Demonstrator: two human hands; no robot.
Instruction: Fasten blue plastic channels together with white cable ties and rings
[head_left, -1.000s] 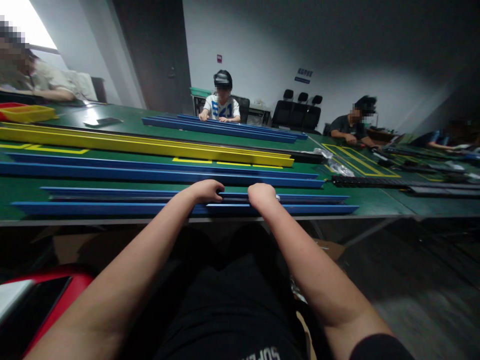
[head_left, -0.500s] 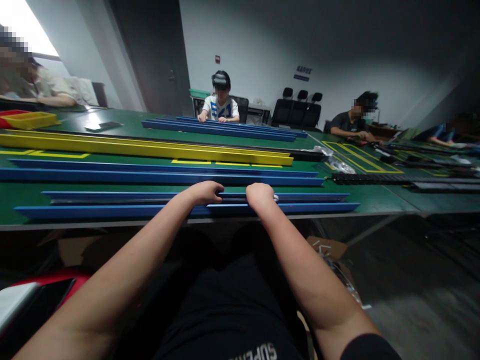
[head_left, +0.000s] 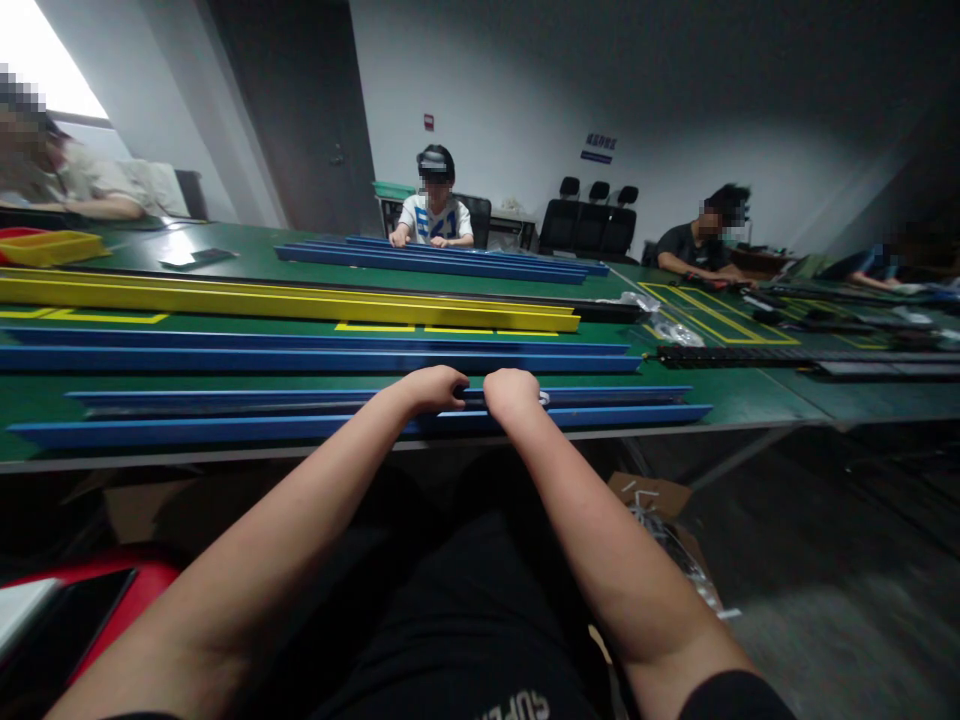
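My left hand (head_left: 436, 388) is closed on a dark strip (head_left: 474, 401) inside the nearest blue channel rail (head_left: 637, 413), its thumb and fingers curled down. Close beside it on the right, my right hand (head_left: 513, 394) is closed in a fist at the other end of the dark strip's visible stretch. A small white piece (head_left: 544, 398) pokes out past the right hand; its kind cannot be made out. The hidden fingertips of both hands point down into the rail. The rail lies lengthwise along the table's front edge.
Behind lie another blue rail (head_left: 300, 358) and a yellow rail (head_left: 300, 302) on the green table (head_left: 765, 400). Clear plastic bags (head_left: 671, 328) and black strips (head_left: 750, 357) are at right. Several people sit around. A cardboard box (head_left: 652, 495) stands below.
My left hand has slid right, closer to my right hand, narrowing the gap between them. The right hand stays near the same place on the rail. The view has shifted slightly.
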